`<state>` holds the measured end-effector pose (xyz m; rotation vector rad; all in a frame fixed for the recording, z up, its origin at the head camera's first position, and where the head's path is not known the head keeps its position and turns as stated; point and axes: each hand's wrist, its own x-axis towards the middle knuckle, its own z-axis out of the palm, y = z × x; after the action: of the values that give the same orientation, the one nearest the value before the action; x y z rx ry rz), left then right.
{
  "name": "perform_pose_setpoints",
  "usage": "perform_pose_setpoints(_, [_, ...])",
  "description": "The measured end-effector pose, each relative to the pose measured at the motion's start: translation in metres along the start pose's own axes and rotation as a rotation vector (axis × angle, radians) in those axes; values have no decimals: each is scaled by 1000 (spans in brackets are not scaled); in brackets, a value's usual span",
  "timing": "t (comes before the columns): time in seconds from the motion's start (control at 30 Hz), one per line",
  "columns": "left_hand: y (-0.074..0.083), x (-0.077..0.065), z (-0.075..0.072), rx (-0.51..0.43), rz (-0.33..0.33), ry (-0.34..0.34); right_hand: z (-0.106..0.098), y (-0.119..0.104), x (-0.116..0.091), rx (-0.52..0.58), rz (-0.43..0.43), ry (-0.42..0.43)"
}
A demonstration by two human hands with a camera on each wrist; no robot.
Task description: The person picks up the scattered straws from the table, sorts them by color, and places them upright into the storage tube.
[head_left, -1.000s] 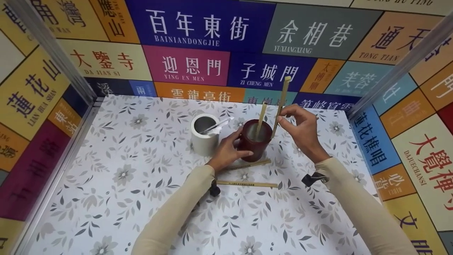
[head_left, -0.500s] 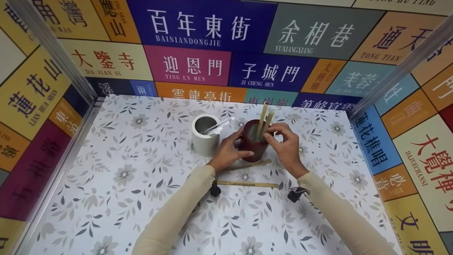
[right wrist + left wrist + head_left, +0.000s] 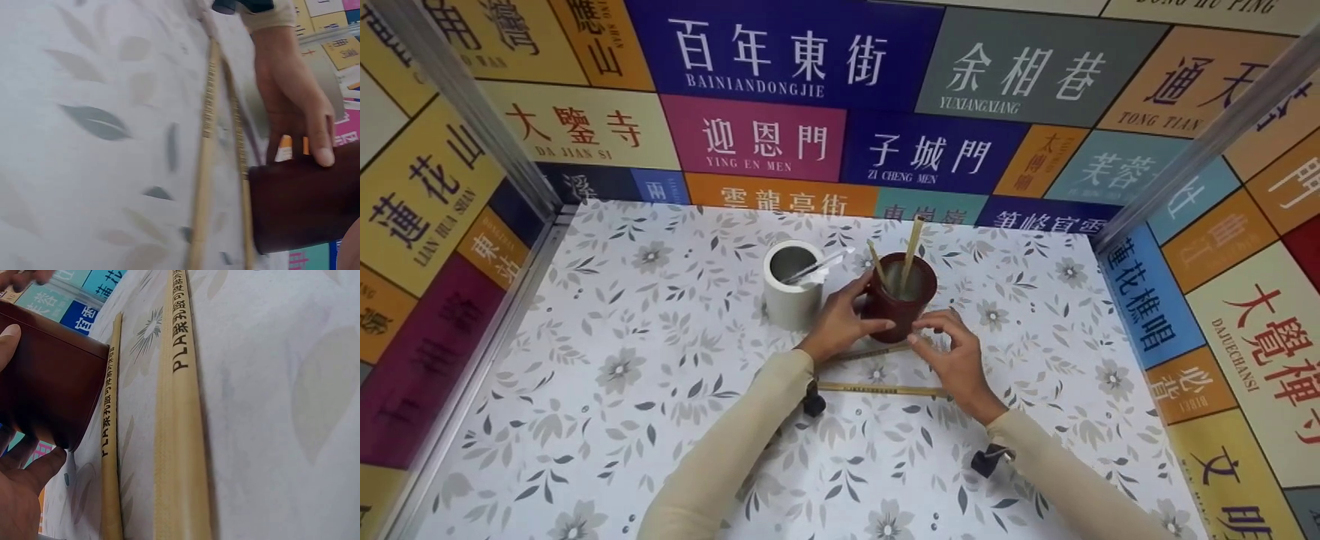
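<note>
My left hand (image 3: 840,326) grips the side of a dark red cup (image 3: 896,313), which stands upright on the table. Two wrapped straws (image 3: 913,244) lean inside it and stick out above the rim. Beside the cup's lower right, my right hand (image 3: 958,361) is held low with thumb and index finger apart and nothing visible between them. Two more paper-wrapped straws lie on the table: one close to the cup's base (image 3: 111,405), the other nearer the person (image 3: 183,410). Both carry printed PLA lettering. In the right wrist view, the left thumb presses the cup (image 3: 304,202).
A white cup (image 3: 791,307) stands just left of the red one, with a clear plastic-wrapped item (image 3: 821,265) leaning out. The tabletop (image 3: 622,420) has a flower-and-leaf pattern. Printed panels (image 3: 772,139) wall the back and both sides.
My right hand has lowered a wrapped straw into the red cup, let it go, and moved down beside the cup's base. That straw now leans left. My left hand stays on the cup.
</note>
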<state>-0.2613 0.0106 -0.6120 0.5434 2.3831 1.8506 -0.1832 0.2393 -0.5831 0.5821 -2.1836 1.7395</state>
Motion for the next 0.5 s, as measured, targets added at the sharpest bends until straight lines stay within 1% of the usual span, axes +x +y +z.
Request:
perform_pose_setpoints(0.1, [-1, 0, 0, -18, -8, -2, 7, 2, -16, -30, 27, -25])
perform_pose_setpoints(0.17, [-1, 0, 0, -27, -9, -4, 12, -2, -24, -47, 28, -48])
perform_pose_setpoints(0.33, [-1, -1, 0, -26, -3, -1, 20, -12, -35, -67, 13, -123])
perform_pose_setpoints(0.4, [-1, -1, 0, -35, -4, -2, 22, -9, -39, -78, 10, -157])
perform_pose_setpoints(0.5, [1, -2, 0, -48, -6, -2, 24, 4, -45, -105, -8, -195])
